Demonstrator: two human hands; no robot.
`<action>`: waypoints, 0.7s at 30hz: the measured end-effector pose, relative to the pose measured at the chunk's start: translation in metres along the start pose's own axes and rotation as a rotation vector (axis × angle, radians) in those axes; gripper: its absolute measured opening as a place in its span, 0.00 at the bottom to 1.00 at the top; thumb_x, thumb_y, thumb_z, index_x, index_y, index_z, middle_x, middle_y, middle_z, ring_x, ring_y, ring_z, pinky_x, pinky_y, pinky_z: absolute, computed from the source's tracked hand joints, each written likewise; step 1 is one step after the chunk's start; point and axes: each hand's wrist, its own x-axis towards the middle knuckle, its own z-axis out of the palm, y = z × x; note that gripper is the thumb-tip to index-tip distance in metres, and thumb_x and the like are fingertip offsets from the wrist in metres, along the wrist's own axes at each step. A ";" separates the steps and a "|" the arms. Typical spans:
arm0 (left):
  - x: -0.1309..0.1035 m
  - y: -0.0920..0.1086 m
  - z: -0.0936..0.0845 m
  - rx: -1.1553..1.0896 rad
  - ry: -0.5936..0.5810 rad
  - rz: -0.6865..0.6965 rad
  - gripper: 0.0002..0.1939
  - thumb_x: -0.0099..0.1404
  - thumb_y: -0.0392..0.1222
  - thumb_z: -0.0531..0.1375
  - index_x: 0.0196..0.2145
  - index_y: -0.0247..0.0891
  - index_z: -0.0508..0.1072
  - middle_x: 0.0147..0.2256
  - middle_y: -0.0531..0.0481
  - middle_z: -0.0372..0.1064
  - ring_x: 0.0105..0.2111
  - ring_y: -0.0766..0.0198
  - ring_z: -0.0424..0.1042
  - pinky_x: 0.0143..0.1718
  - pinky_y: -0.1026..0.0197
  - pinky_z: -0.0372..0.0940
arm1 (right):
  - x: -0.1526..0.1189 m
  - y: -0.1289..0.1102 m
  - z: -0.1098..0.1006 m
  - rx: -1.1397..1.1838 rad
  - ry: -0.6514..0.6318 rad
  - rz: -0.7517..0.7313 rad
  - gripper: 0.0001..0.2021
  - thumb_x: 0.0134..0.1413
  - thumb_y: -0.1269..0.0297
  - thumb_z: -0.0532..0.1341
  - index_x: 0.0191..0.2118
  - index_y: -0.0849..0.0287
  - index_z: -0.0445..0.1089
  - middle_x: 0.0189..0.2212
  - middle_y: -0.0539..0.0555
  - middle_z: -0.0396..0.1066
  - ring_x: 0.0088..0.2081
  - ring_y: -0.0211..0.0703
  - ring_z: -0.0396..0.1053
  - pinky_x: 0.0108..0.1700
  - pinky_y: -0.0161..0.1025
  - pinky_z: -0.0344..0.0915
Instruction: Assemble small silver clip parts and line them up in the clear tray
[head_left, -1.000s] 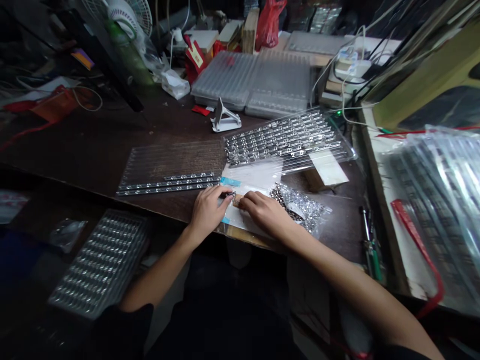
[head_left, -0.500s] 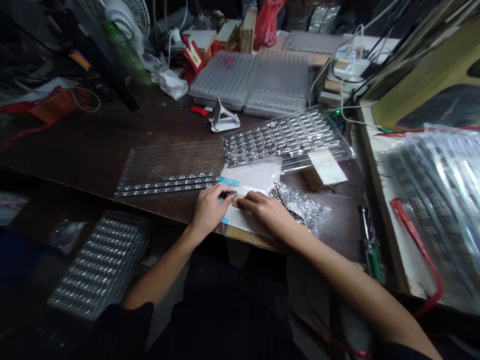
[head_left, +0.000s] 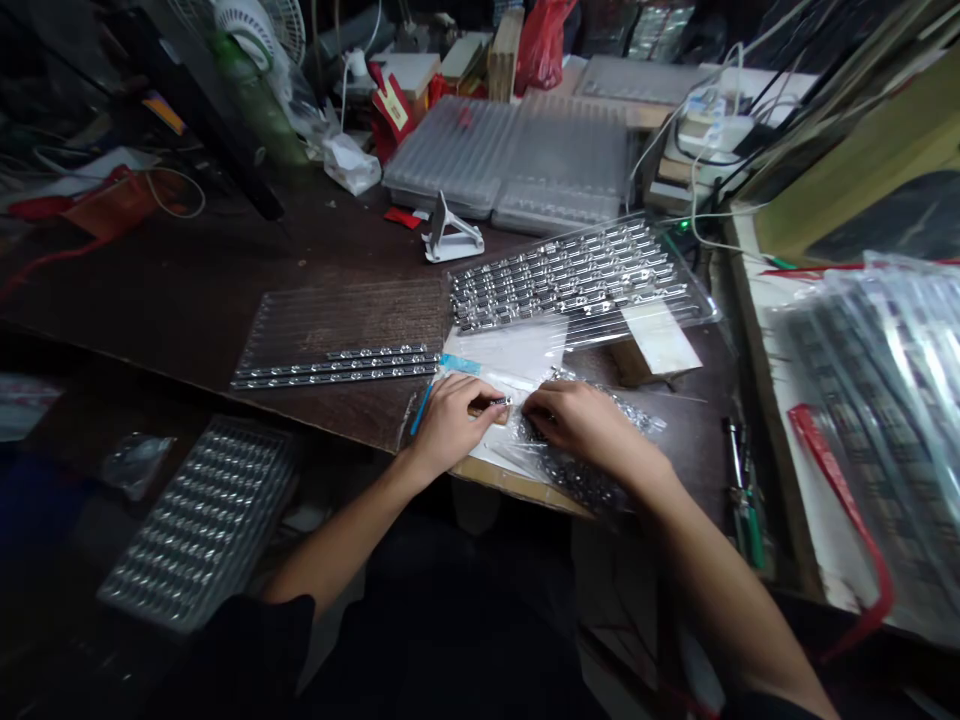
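Observation:
My left hand is closed, thumb and fingers pinching a small dark metal part with a shiny end. A small brown block shows just under it, on the white sheet. To the right, my right hand has its fingers curled down over a clear bag of small shiny metal parts; its fingertips are partly hidden, and what they grip cannot be made out. Left of the hands lies a clear ribbed tray with a few rows of metal parts along its near side.
A fuller tray of metal parts leans by a white-topped block. Behind stand a white phone stand and stacked clear trays. Green-handled pliers lie at right. Bagged strips sit beyond; more filled trays are lower left.
My right hand has moved right, away from my left hand and onto the bag of parts. My left hand has shifted slightly right, still pinching the small metal part.

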 end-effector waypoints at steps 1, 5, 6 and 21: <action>0.000 0.000 0.000 0.000 0.000 0.003 0.02 0.63 0.38 0.65 0.34 0.39 0.75 0.35 0.52 0.76 0.40 0.59 0.71 0.44 0.55 0.62 | 0.000 0.000 0.000 0.006 0.006 -0.004 0.10 0.59 0.72 0.59 0.41 0.61 0.77 0.39 0.57 0.75 0.38 0.45 0.71 0.37 0.37 0.60; 0.000 0.000 0.000 0.039 -0.003 -0.002 0.02 0.63 0.37 0.65 0.33 0.39 0.75 0.35 0.52 0.76 0.40 0.59 0.70 0.45 0.55 0.61 | -0.001 0.004 0.003 0.109 0.099 -0.011 0.12 0.60 0.70 0.58 0.46 0.62 0.76 0.42 0.58 0.73 0.39 0.45 0.72 0.40 0.38 0.64; 0.000 0.000 0.001 0.057 -0.002 -0.002 0.02 0.63 0.37 0.65 0.33 0.39 0.75 0.35 0.52 0.76 0.41 0.59 0.71 0.46 0.55 0.60 | -0.001 0.005 0.004 0.144 0.140 -0.023 0.12 0.62 0.69 0.57 0.47 0.62 0.75 0.42 0.59 0.72 0.40 0.45 0.72 0.42 0.38 0.65; 0.025 -0.034 -0.048 0.054 0.245 -0.014 0.04 0.67 0.38 0.60 0.39 0.36 0.74 0.40 0.47 0.76 0.42 0.60 0.74 0.47 0.57 0.66 | 0.022 -0.016 0.036 0.180 0.178 -0.108 0.11 0.65 0.71 0.54 0.44 0.62 0.74 0.41 0.57 0.73 0.37 0.41 0.72 0.40 0.35 0.65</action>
